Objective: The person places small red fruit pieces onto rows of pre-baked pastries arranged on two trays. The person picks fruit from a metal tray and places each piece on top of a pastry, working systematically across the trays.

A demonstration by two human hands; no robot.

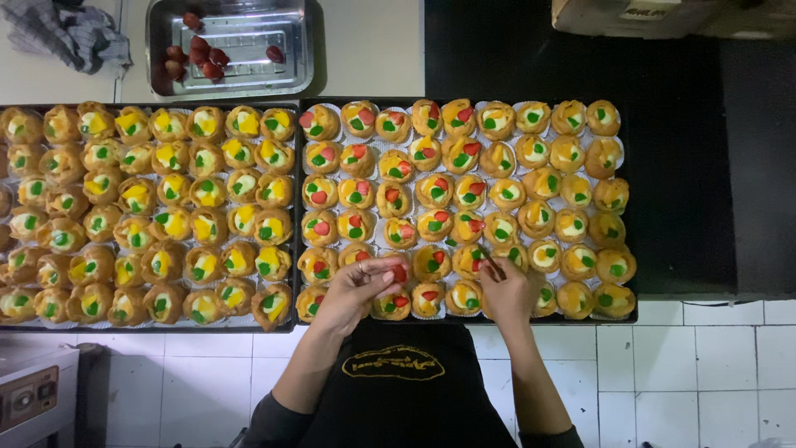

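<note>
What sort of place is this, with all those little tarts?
Probably a bakery or pastry kitchen. Two big trays of fruit-topped tarts fill the counter, a metal pan of strawberries sits behind them, and the left hand places fruit on one.

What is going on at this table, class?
A person in a black apron works over the right tray of small tarts. The left hand holds a red strawberry piece at a front-row tart. The right hand holds a thin dark tool over a neighbouring tart. The left tray holds tarts with yellow and green toppings. A metal pan behind holds strawberries.
</note>
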